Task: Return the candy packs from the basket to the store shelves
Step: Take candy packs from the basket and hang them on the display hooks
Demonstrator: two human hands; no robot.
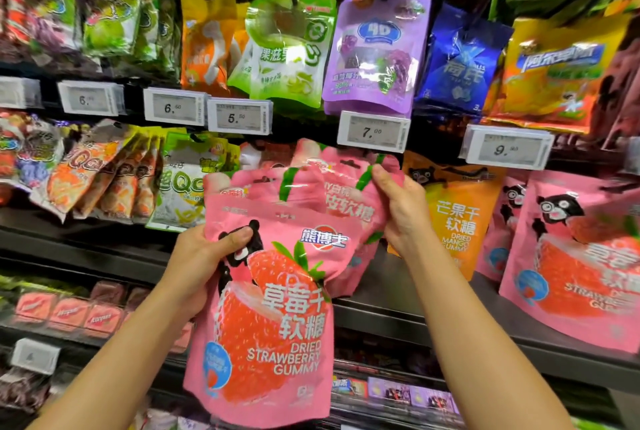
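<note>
The left hand (204,258) grips the strawberry gummy pack (273,318) by its upper left corner, the thumb pressed across the bear printed on the front and the other fingers curled out of sight behind the pouch, so the pack hangs down below the hand in front of the shelf edge (398,317). Tucked behind the top of that pack is a fan of pink peach packs (311,187), and the right hand (403,213) holds this fan from its right side, thumb on the front near a green leaf print, fingers wrapped behind; how many pouches it pinches I cannot tell, perhaps three or four. Both hands are closed on packs, neither lies slack. Just right of the strawberry gummy pack, past the right hand, hangs an orange mango gummy pack (457,218), and further right more pink strawberry pouches (581,267) of the same print stand on the shelf. Above the strawberry gummy pack a purple grape pouch (375,52) hangs over a price tag (374,131) reading 7.00.
</note>
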